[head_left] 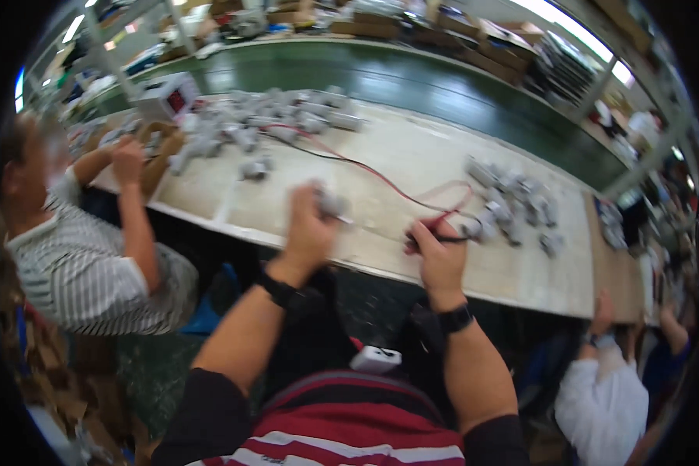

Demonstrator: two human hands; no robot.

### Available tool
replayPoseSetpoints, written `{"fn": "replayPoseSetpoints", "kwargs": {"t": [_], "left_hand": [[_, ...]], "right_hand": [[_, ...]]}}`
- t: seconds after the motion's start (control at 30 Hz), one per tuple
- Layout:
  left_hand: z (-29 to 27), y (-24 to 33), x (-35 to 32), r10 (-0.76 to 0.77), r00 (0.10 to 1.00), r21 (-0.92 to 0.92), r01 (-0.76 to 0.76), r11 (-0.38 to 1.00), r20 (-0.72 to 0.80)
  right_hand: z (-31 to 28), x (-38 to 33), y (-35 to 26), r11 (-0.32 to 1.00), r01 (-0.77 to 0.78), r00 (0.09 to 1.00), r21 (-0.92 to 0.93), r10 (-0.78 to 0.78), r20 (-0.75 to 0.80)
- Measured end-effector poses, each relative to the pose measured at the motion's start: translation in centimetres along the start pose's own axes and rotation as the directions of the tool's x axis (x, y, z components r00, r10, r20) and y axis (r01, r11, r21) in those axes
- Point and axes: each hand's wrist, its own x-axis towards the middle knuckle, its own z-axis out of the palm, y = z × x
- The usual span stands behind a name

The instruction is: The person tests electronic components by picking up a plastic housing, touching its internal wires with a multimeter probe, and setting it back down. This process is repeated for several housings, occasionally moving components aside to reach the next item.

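Observation:
My left hand (309, 229) is closed around a small whitish-grey cylindrical part (332, 205), just above the front of the table. Motion blurs both, so the part's exact kind does not show. To its right, my right hand (440, 260) is closed on a black pen-like test probe (452, 239). A red wire (380, 177) and a black wire (318, 153) run from the right hand across the tabletop toward the far left. The two hands are apart. Right beside the right hand lies a loose group of grey-white parts (512, 194).
A larger heap of similar parts (264, 116) covers the far left, by a white box with a red display (168, 96). Behind the pale table (412, 140) runs a green conveyor (318, 66). One person in stripes (105, 272) sits left; a white-sleeved person (606, 396) is right.

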Motion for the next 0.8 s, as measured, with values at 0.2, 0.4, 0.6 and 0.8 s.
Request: {"fn": "replayPoseSetpoints", "kwargs": {"t": [0.2, 0.4, 0.6, 0.8], "left_hand": [[-1.0, 0.5, 4.6, 0.173, 0.984, 0.390, -0.143, 0.910, -0.042], [10.0, 11.0, 1.2, 0.230, 0.919, -0.199, -0.172, 0.965, 0.319], [20.4, 14.3, 3.8, 0.244, 0.783, -0.130, -0.207, 0.970, 0.573], [23.1, 10.7, 4.1, 0.362, 0.753, -0.315, -0.214, 0.924, 0.550]], "right_hand": [[-3.9, 1.5, -5.4, 0.998, 0.054, 0.989, -0.017, -0.056, -0.137], [-6.1, 3.2, -9.4, 0.798, 0.291, 0.951, -0.529, -0.301, 0.070], [-7.2, 3.1, -13.3, 0.683, 0.352, 0.926, -0.640, -0.352, 0.133], [-7.6, 2.9, -11.1, 0.640, 0.403, 0.901, -0.654, -0.402, 0.162]]}}
